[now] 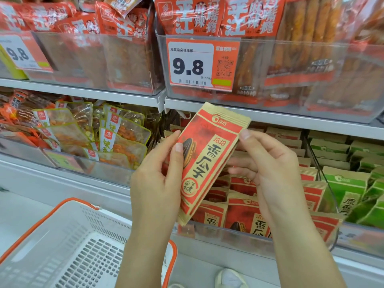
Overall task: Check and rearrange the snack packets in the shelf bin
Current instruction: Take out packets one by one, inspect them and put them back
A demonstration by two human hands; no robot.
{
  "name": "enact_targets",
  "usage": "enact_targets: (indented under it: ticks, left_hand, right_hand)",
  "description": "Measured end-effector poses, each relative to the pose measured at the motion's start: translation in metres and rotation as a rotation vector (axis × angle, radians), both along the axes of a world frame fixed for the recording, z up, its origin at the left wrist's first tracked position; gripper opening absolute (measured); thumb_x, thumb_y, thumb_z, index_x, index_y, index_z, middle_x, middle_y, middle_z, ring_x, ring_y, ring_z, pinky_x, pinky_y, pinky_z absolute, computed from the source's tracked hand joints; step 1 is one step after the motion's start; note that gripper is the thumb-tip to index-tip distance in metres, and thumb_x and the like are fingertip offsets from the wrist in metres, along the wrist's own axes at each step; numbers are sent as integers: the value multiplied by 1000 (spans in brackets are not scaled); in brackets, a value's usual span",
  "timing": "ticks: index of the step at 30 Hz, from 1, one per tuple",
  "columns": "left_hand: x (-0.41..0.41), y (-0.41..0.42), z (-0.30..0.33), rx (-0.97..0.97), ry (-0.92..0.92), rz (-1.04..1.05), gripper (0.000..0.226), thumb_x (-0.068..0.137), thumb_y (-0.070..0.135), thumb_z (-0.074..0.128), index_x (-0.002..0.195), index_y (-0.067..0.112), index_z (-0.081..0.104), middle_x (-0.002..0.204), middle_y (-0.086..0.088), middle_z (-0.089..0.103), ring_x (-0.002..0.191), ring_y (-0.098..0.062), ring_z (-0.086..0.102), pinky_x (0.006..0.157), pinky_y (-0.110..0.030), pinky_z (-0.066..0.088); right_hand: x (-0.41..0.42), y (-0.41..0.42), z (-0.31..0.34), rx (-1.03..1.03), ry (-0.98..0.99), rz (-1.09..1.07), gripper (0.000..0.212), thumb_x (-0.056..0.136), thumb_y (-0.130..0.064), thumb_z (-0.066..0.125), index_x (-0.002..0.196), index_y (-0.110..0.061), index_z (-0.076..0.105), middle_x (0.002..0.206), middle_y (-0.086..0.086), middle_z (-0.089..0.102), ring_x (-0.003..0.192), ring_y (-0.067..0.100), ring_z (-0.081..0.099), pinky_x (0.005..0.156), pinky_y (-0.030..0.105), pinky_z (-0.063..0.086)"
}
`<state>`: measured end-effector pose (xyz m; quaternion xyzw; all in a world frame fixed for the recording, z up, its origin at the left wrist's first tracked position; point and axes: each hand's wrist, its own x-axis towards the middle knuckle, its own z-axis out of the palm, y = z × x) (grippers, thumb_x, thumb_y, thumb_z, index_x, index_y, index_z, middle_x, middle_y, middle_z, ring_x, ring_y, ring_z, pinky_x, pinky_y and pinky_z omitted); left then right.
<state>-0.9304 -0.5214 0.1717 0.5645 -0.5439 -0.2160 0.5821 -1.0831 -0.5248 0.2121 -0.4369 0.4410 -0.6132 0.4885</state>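
Both hands hold one red-and-tan sunflower seed packet (209, 161) up in front of the lower shelf, tilted so its top corner leans right and nearly reaches the front edge of the upper shelf (270, 117). The left hand (158, 183) grips the packet's left edge, thumb curled over the printed face and the other fingers (173, 138) behind it. The right hand (268, 167) pinches the right edge near the top with thumb and forefinger, the remaining fingers loosely bent behind the packet.

Directly below and behind the packet is the clear shelf bin (228, 233), holding rows of matching red seed packets (243, 213) standing upright, packed closely. A thin wire divider (318, 167) separates them from the green packets (349, 190) on the right. The bin's clear front lip runs just under the held packet's bottom corner.

To the left, a neighbouring bin holds yellow-edged clear snack pouches (116, 134) lying loosely. Above, a price tag (201, 63) reading 9.8 hangs on an upper bin of red spicy-stick bags (249, 15).

A white shopping basket (68, 246) with an orange handle sits lower left, under the left forearm. A shoe (230, 278) shows at the bottom.
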Motion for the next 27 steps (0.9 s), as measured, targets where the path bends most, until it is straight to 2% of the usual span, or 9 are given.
enact_targets:
  ticks: [2,4,7,9,12,17,21,27]
  left_hand:
    - [1,2,2,56,16,-27,43,90,59,47,125,42,64,103,18,73,92,-4,69,76,-36,56]
    - [0,4,6,134,49,-80,60,77,74,52,128,44,61,99,23,73,89,-1,68,78,-36,57]
    - [-5,6,13,219,-75,-170,103,55,87,52,147,41,41,119,32,60,115,5,57,99,-35,50]
    - [-8,6,17,237,-132,-234,116,49,87,53,153,41,29,118,42,48,120,11,49,101,-27,46]
    - [-4,5,17,230,-62,-304,113,50,80,60,152,40,32,118,38,55,112,17,52,95,-20,48]
    - [0,6,16,184,-16,-328,103,54,78,59,147,35,45,114,33,63,107,12,59,89,-19,50]
    - [1,6,15,162,17,-378,84,61,72,60,137,37,56,108,33,67,103,8,63,81,-16,51]
    - [0,5,12,137,71,-409,82,63,68,61,137,34,57,107,29,69,101,6,65,79,-12,51]
  right_hand:
    - [2,0,1,12,-25,-5,25,78,-35,62,93,-18,72,90,2,76,61,14,69,51,18,52]
    - [3,0,2,22,-49,-7,31,73,-38,62,93,-16,72,88,3,75,59,13,68,51,17,52]
    - [4,0,1,34,-54,-2,36,73,-42,61,94,-14,71,90,5,75,63,13,69,54,18,52]
    - [3,0,1,36,-64,-7,38,73,-43,61,95,-14,71,89,5,75,65,14,69,54,18,52]
    - [3,1,1,18,-83,0,39,71,-46,62,93,-16,71,88,4,75,65,14,69,56,19,53]
    - [8,2,1,-8,-71,-12,31,71,-44,62,85,-19,74,91,6,75,70,15,70,61,21,55]
    - [10,3,2,-12,-111,0,24,75,-39,60,77,-19,75,83,1,75,65,12,69,59,20,53]
    - [10,3,3,-21,-110,26,25,76,-38,59,74,-20,76,79,2,75,64,12,69,58,19,52]
